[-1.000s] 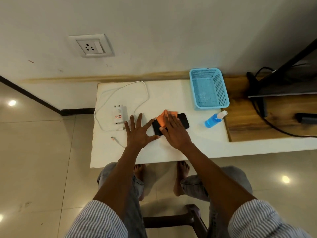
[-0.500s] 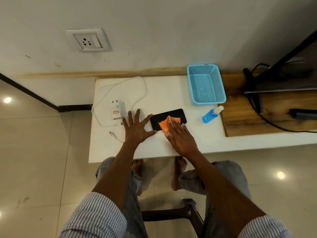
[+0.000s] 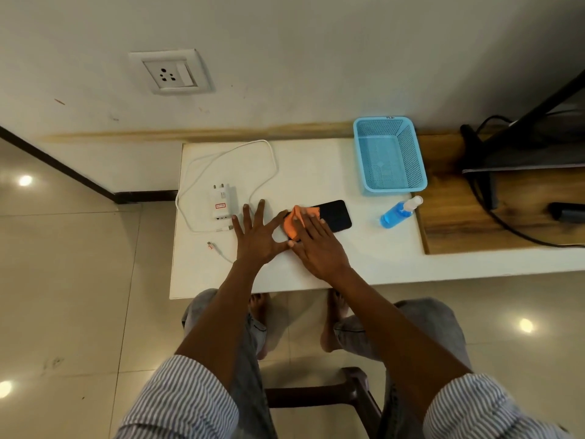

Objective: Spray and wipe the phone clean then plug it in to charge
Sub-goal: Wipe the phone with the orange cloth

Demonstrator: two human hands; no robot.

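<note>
A black phone (image 3: 334, 215) lies flat on the white table (image 3: 316, 166). My right hand (image 3: 319, 245) presses an orange cloth (image 3: 292, 221) onto the phone's left end with straight fingers. Beside it my left hand (image 3: 256, 237) lies flat on the table with fingers spread, its thumb and forefinger at the phone's left edge. A blue spray bottle (image 3: 397, 213) lies on its side to the right of the phone. A white charger (image 3: 223, 201) with its looped cable (image 3: 269, 163) sits left of my hands, and the cable's free plug (image 3: 211, 245) lies near the table's left edge.
A wall socket (image 3: 169, 72) sits on the wall above the table's left end. A light blue mesh basket (image 3: 387, 153) stands at the back right. A wooden surface (image 3: 493, 213) with black cables and a dark stand adjoins the table's right side. A chair and my knees are below.
My right hand has slid the orange cloth from the phone's middle to its left end. My left hand has stayed flat in about the same place.
</note>
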